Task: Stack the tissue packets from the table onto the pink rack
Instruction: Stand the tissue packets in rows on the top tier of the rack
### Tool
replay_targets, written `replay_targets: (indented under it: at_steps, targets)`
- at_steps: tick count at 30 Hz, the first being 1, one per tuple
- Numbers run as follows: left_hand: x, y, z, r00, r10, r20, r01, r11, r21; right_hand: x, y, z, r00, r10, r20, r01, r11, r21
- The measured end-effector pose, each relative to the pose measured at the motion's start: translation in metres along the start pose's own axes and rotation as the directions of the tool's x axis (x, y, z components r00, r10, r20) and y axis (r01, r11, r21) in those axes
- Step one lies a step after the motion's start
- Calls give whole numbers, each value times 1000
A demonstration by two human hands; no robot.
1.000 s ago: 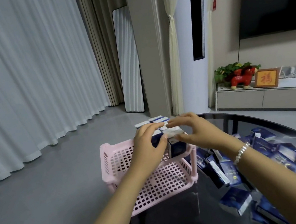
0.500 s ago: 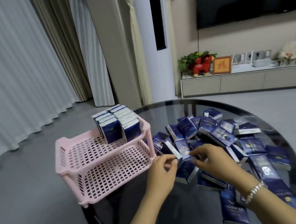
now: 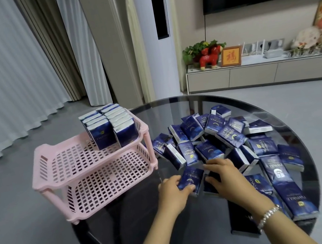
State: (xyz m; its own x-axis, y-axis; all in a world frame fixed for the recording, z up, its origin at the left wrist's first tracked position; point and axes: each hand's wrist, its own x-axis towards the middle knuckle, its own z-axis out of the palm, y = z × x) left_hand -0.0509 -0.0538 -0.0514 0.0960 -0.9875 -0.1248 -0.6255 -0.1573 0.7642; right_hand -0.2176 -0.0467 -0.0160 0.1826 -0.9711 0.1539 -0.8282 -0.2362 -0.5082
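Blue packet [image 3: 189,180] now between hands [image 3: 174,193]

Left hand [image 3: 174,193] grips one blue tissue packet [image 3: 190,180] on the round glass table [image 3: 191,221]. Right hand [image 3: 225,177] rests on an adjacent packet [image 3: 209,187]. Pink rack [image 3: 58,170], top tier, carries two upright packet rows [image 3: 110,127]. Loose packets [image 3: 231,138] heaped nearby.

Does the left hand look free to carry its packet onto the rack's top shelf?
Probably yes: the left hand grips a packet, and the top shelf is bare in front of the stacked packets.
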Motion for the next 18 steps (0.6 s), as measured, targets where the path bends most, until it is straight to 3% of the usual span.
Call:
replay_targets:
  at_steps: [5, 8, 13, 18]
  targets:
    - [-6, -3, -3, 1000, 10, -7, -10, 997, -73, -17, 10, -9, 993, 87, -84, -100, 980, -169]
    - [-15, -7, -8, 996, 45, -76, -55, 989, -136, -24, 10, -11, 991, 127, -32, -131, 957, -259]
    - [-32, -16, -13, 991, 75, -114, -114, 918, -379, -28, 5, -10, 993, 110, 32, -108, 992, -65]
    - [-42, -23, -21, 986, 3, -167, -112, 753, -649, -38, -5, -6, 994, 69, -83, -52, 979, 197]
